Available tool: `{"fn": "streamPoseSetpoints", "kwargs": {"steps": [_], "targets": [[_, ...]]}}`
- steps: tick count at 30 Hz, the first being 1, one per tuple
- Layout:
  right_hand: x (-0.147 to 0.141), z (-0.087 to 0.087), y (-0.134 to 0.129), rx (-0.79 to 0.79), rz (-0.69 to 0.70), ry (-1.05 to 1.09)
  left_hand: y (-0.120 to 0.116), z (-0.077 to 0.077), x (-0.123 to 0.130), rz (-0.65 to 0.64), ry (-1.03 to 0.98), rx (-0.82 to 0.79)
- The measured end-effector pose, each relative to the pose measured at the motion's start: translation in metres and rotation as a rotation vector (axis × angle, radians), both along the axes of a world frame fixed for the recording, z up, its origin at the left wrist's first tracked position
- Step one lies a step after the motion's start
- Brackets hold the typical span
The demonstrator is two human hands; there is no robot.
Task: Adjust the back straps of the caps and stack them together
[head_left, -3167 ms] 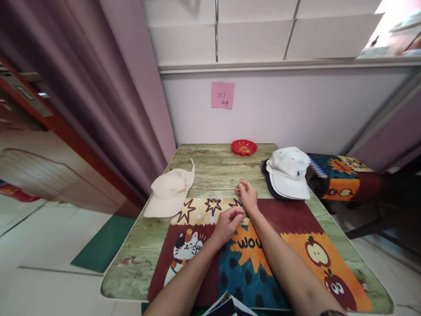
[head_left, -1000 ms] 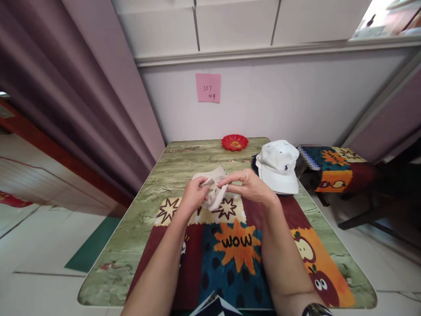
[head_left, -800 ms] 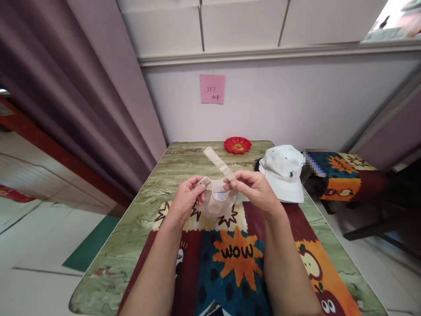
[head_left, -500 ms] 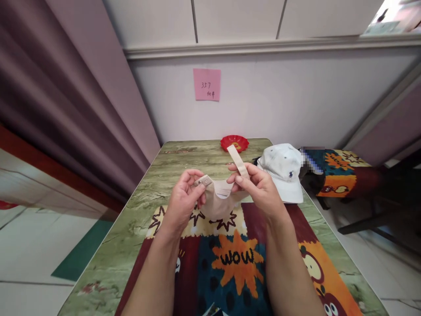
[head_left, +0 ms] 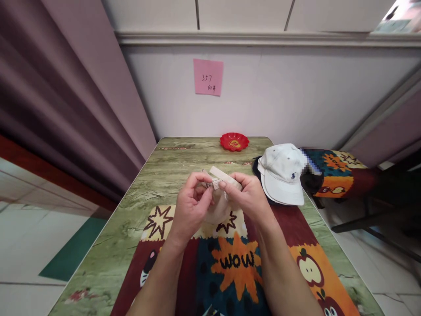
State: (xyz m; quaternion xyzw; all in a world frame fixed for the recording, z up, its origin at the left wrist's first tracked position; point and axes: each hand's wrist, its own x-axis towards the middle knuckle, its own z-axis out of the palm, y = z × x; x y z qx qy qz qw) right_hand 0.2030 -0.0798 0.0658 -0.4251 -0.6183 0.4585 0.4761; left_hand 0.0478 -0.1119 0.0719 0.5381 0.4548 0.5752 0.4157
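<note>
Above the near part of the table I hold a beige cap, mostly hidden behind my fingers. My left hand is closed, its thumb and fingertips pinching the cap's back edge where a small metal buckle sits. My right hand pinches the cap's strap, whose loose end points up and left over the buckle area. Both hands' fingertips nearly touch. Whether the strap passes through the buckle I cannot make out.
White caps lie stacked on something dark at the table's right edge. A red scalloped dish stands at the back. A patterned cloth covers the near table. Right of it is a cloth-covered bench; a curtain hangs left.
My hands have come together. The right hand has moved left with the strap, which now leans left over the buckle. The view has shifted slightly.
</note>
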Motion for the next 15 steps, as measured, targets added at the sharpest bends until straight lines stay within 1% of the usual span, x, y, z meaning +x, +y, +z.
{"fn": "streamPoseSetpoints", "kwargs": {"steps": [5,7,10,12,15], "targets": [[-0.0032,-0.0074,0.0064,-0.072,0.013,0.135,0.0016,-0.0071,0.004,0.007,0.011,0.027],[-0.0042,-0.0071,0.0068,-0.063,0.019,0.139,0.0016,-0.0073,0.0049,0.0,0.005,0.027],[-0.0056,-0.0046,0.0056,-0.013,0.019,0.09,0.0012,-0.0064,0.006,0.012,-0.008,0.026],[-0.0063,-0.003,0.0046,0.034,0.004,0.058,0.0012,-0.0064,0.0066,0.063,-0.07,-0.001],[-0.0061,-0.0011,0.0029,0.122,-0.047,0.052,0.002,-0.0076,0.006,0.188,-0.214,-0.06]]}}
